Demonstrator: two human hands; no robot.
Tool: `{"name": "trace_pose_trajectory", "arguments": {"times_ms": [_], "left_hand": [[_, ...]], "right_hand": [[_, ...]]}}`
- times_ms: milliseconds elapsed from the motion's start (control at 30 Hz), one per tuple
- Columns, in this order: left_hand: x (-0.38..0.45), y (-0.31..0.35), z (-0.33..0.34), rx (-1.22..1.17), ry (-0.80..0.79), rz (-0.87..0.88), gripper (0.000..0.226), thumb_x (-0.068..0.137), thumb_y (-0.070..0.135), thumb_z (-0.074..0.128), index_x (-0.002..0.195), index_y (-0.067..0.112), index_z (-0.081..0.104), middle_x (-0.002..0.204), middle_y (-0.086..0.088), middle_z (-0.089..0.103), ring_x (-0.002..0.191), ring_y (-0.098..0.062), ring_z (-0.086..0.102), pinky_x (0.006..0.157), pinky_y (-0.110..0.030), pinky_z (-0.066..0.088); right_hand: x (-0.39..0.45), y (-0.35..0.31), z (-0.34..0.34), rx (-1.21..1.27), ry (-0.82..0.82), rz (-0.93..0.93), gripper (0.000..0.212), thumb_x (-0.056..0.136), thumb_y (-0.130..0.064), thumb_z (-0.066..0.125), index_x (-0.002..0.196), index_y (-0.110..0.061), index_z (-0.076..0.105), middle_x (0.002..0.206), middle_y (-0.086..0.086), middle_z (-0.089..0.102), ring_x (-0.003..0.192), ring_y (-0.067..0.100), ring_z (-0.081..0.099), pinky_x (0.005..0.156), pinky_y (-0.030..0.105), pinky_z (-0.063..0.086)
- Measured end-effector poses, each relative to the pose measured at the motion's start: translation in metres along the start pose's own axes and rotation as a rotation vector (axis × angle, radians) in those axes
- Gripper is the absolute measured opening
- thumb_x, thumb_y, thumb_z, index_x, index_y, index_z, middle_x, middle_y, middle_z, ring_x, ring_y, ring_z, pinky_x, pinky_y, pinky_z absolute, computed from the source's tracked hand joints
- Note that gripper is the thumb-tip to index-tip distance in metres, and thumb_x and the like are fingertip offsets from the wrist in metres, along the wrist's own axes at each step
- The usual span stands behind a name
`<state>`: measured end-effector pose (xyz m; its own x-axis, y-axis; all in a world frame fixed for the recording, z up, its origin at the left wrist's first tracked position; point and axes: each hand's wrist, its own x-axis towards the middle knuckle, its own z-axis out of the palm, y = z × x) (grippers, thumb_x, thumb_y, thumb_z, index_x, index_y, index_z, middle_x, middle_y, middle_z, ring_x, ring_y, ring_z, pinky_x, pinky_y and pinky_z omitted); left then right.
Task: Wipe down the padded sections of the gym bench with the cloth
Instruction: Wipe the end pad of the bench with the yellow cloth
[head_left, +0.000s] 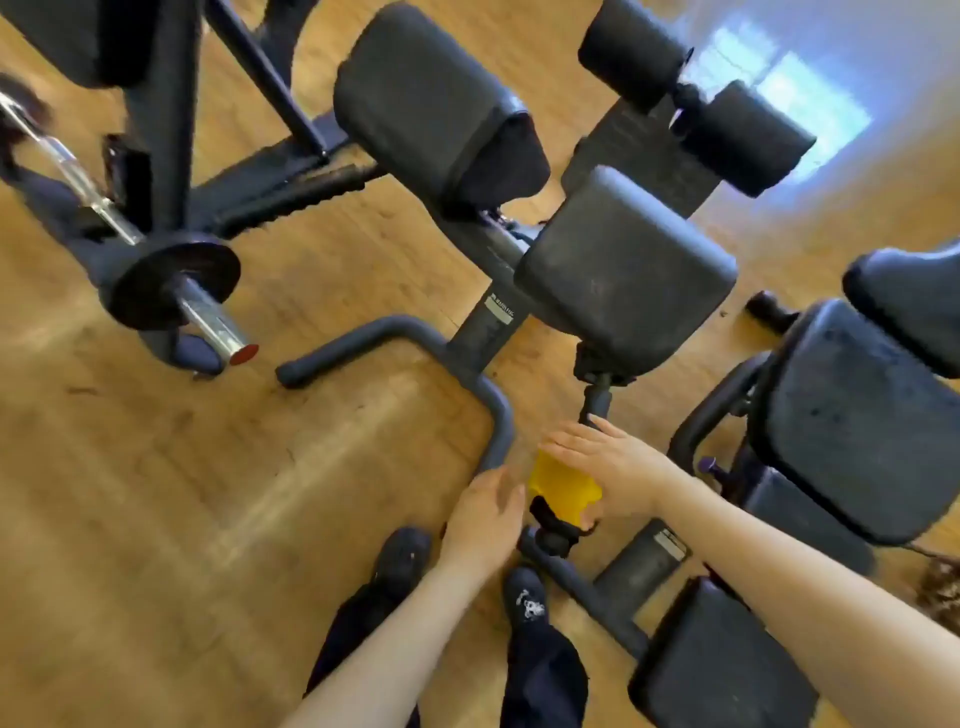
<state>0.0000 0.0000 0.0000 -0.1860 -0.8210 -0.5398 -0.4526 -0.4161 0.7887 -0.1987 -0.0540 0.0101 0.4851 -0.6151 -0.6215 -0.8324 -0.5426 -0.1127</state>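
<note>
A: Where's the cloth (563, 487)?
B: Low centre, yellow, draped on a black roller pad (551, 525) of the bench (626, 273), btwn both hands.
A: Hands?
B: Right hand (610, 457) flat on cloth, fingers straight. Left hand (485, 514) just beside, fingers relaxed, holding nothing.

Head-worn view, looking steeply down, close

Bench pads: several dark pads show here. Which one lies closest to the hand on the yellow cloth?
The square pad directly above the right hand and cloth; the others sit farther off.
</note>
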Motion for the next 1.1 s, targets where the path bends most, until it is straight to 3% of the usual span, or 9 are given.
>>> {"name": "trace_pose_trajectory", "arguments": {"times_ms": [67,167,333,467,533,700,800,933,1100], "left_hand": [[0.016,-0.007,0.001,-0.038,0.038,-0.025,0.035,0.099,0.026,0.039,0.129,0.010,0.049,0.131,-0.005,0.053,0.120,-0.018,0.047,0.086,-0.020,0.034],[0.035,-0.025,0.010,-0.105,0.116,-0.086,0.038,0.099,0.028,0.040,0.134,0.015,0.045,0.137,0.000,0.049,0.124,-0.013,0.044,0.094,-0.019,0.033],[0.046,-0.050,0.043,-0.155,0.284,-0.152,0.042,0.099,0.027,0.040,0.139,0.017,0.039,0.143,0.004,0.041,0.131,-0.008,0.035,0.099,-0.015,0.025],[0.045,-0.065,0.083,-0.056,0.353,-0.203,0.048,0.099,0.029,0.039,0.144,0.017,0.031,0.151,0.003,0.029,0.139,-0.009,0.023,0.105,-0.016,0.018],[0.043,-0.068,0.103,-0.023,0.370,-0.252,0.050,0.099,0.031,0.038,0.145,0.016,0.028,0.153,0.003,0.025,0.140,-0.010,0.020,0.108,-0.019,0.016],[0.031,-0.070,0.142,0.040,0.384,-0.362,0.043,0.097,0.031,0.040,0.133,0.009,0.042,0.139,-0.004,0.043,0.132,-0.022,0.036,0.108,-0.033,0.032],[0.018,-0.064,0.152,0.079,0.393,-0.398,0.049,0.098,0.033,0.037,0.142,0.010,0.033,0.149,-0.004,0.032,0.138,-0.018,0.027,0.112,-0.030,0.023],[-0.004,-0.053,0.163,0.094,0.401,-0.395,0.052,0.098,0.034,0.036,0.146,0.015,0.026,0.153,0.000,0.024,0.141,-0.014,0.019,0.112,-0.029,0.020],[-0.030,-0.034,0.188,0.171,0.355,-0.363,0.053,0.098,0.034,0.037,0.146,0.014,0.024,0.154,0.001,0.024,0.141,-0.013,0.018,0.113,-0.027,0.018]], "right_hand": [[0.029,0.011,0.005,-0.158,-0.052,-0.212,0.100,0.072,-0.062,0.060,0.147,-0.024,0.005,0.157,-0.004,0.003,0.145,0.016,-0.005,0.110,0.037,-0.017],[0.065,0.022,0.022,-0.296,-0.076,-0.406,0.099,0.070,-0.064,0.059,0.147,-0.020,0.016,0.156,0.000,0.017,0.145,0.020,0.007,0.112,0.040,-0.016],[0.109,0.049,0.035,-0.369,0.094,-0.663,0.066,0.066,-0.053,0.069,0.121,-0.020,0.057,0.118,0.000,0.065,0.115,0.019,0.059,0.108,0.049,0.024],[0.126,0.061,0.061,-0.282,0.299,-0.804,0.036,0.075,-0.026,0.063,0.109,-0.017,0.066,0.108,0.000,0.070,0.103,0.017,0.066,0.097,0.044,0.045],[0.126,0.066,0.077,-0.197,0.353,-0.820,0.040,0.064,-0.009,0.078,0.103,-0.013,0.069,0.105,0.002,0.072,0.100,0.018,0.067,0.094,0.044,0.047],[0.103,0.069,0.108,0.086,0.389,-0.543,0.037,0.061,-0.006,0.081,0.096,-0.007,0.069,0.095,0.008,0.073,0.090,0.025,0.070,0.084,0.041,0.053],[0.076,0.076,0.113,0.345,0.218,-0.320,0.025,0.085,-0.016,0.062,0.109,-0.011,0.062,0.108,0.007,0.068,0.104,0.025,0.062,0.089,0.035,0.046],[0.042,0.086,0.116,0.520,0.007,-0.162,0.033,0.090,-0.025,0.056,0.123,-0.020,0.056,0.116,0.003,0.066,0.107,0.023,0.061,0.090,0.034,0.046],[-0.005,0.094,0.125,0.630,-0.033,0.025,0.020,0.092,-0.026,0.052,0.108,-0.015,0.058,0.102,0.005,0.066,0.090,0.022,0.061,0.080,0.035,0.047]]}}
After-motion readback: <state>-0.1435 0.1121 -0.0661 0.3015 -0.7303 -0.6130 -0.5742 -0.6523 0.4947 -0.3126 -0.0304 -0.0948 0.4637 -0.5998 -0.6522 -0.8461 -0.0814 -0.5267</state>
